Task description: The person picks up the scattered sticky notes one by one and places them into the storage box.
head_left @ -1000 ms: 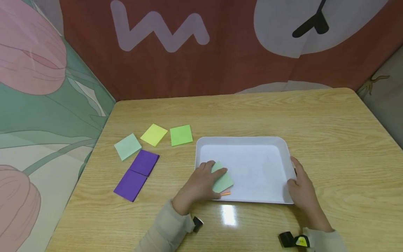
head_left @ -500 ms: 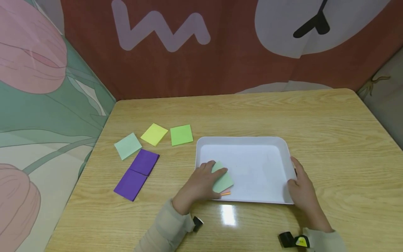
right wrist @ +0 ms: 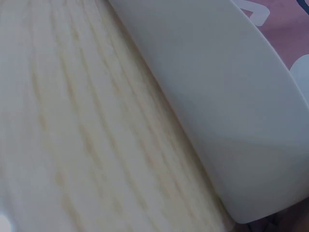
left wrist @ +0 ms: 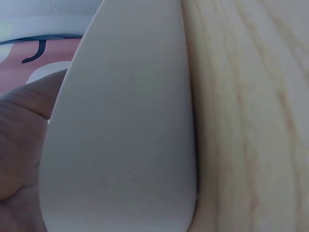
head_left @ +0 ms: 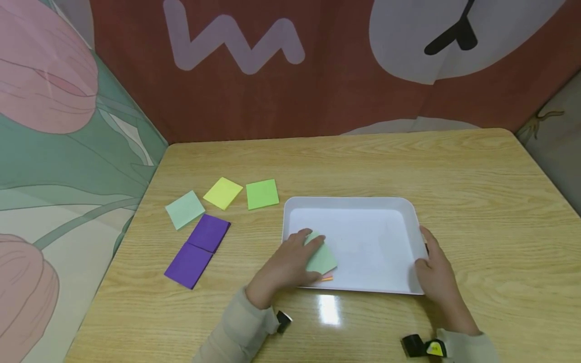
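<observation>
A white tray [head_left: 358,242] rests on the table. Inside its left front corner lies a pale mint-green pad of sticky notes [head_left: 323,259], with pink and orange edges [head_left: 327,278] showing beneath it. My left hand [head_left: 290,262] reaches over the tray's left wall, its fingers spread and touching the green pad, the thumb at the near side. Part of the pad is hidden under the hand. My right hand [head_left: 434,269] grips the tray's right wall, thumb on the near side. The wrist views show mostly the tray's outer wall [left wrist: 120,130].
To the tray's left lie two purple pads [head_left: 189,264] edge to edge, a mint-green pad [head_left: 185,209], a yellow pad [head_left: 223,193] and a bright green pad [head_left: 262,193]. The wooden table [head_left: 481,201] extends around them, and a patterned cloth [head_left: 272,101] hangs behind.
My left hand has shifted slightly away from me over the green pad, while the pad stays where it was. The right hand and the tray have not visibly moved.
</observation>
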The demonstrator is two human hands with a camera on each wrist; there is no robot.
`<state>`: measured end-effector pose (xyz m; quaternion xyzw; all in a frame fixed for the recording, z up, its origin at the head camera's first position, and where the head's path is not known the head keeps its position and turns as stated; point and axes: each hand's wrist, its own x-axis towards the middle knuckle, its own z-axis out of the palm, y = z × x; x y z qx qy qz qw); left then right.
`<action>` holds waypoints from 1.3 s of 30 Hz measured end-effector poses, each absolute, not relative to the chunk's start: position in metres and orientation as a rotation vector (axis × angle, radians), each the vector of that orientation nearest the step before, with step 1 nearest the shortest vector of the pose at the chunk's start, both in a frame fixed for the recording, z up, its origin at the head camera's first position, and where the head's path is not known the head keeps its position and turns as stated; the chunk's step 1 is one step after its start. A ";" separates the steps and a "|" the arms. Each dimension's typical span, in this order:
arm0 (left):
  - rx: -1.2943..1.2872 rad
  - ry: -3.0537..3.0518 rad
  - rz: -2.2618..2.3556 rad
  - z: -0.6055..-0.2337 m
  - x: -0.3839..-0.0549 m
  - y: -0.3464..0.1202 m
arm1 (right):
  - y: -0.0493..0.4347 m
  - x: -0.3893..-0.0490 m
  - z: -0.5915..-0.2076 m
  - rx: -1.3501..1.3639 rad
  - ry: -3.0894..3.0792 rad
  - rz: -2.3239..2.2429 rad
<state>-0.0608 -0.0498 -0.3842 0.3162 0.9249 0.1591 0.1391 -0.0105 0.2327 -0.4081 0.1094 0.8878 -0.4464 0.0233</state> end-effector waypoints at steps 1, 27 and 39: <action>0.916 2.674 0.480 -0.384 -0.061 -0.050 | 0.233 -0.010 -0.408 0.338 2.750 -1.381; 0.739 2.765 0.895 -0.379 -0.062 -0.088 | 0.233 -0.012 -0.409 0.314 2.761 -1.377; 0.663 2.765 0.979 -0.378 -0.057 -0.105 | 0.234 -0.012 -0.411 0.323 2.745 -1.369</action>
